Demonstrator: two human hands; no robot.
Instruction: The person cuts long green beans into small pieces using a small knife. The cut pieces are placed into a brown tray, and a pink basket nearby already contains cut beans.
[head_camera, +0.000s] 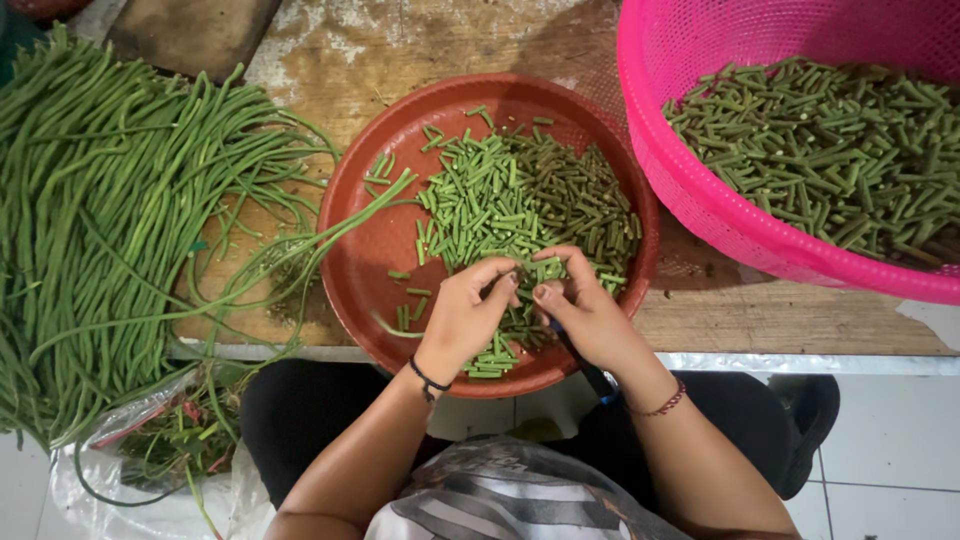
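just one cam, head-mounted, looking pretty much straight down past the person's chest at the table edge (800, 325). it sits close, so the red tray (365, 260) fills the middle and both forearms come up from the bottom

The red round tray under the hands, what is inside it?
The red tray holds a heap of short cut green bean pieces and one long uncut bean trailing over its rim. The left hand and right hand cover the pieces beneath them.
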